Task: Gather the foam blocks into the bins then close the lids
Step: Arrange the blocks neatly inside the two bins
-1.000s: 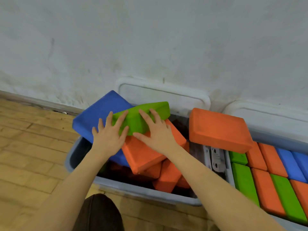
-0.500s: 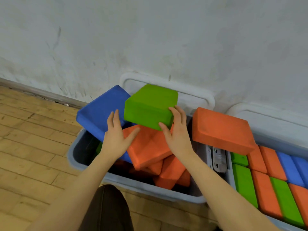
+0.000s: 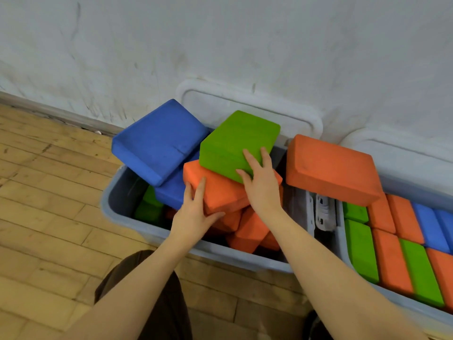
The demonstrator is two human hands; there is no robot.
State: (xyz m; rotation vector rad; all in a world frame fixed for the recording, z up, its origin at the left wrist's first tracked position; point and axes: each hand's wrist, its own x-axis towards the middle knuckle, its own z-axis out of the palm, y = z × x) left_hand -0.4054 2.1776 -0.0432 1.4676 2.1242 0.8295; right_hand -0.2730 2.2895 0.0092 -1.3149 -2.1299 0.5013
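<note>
In the left grey plastic bin (image 3: pixel 117 192), I see the green foam block (image 3: pixel 235 143) tilted atop the orange foam block (image 3: pixel 220 190), just ahead; right hand (image 3: pixel 259 190) rests spread on green, left hand (image 3: pixel 196 214) grips orange's near corner.

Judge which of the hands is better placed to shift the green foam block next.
Right hand: its fingers already lie on the green foam block. Left hand grips the orange foam block beneath.

Loose foam blocks heaped above the rim of the grey plastic left bin (image 3: pixel 117 192) blocked most of its opening; a dark gap stayed free at its left end beside a green foam block (image 3: pixel 149 207). A tilted orange foam block (image 3: pixel 331 168) bridged both bins. The upright white lid (image 3: pixel 245 106) stood behind.
</note>
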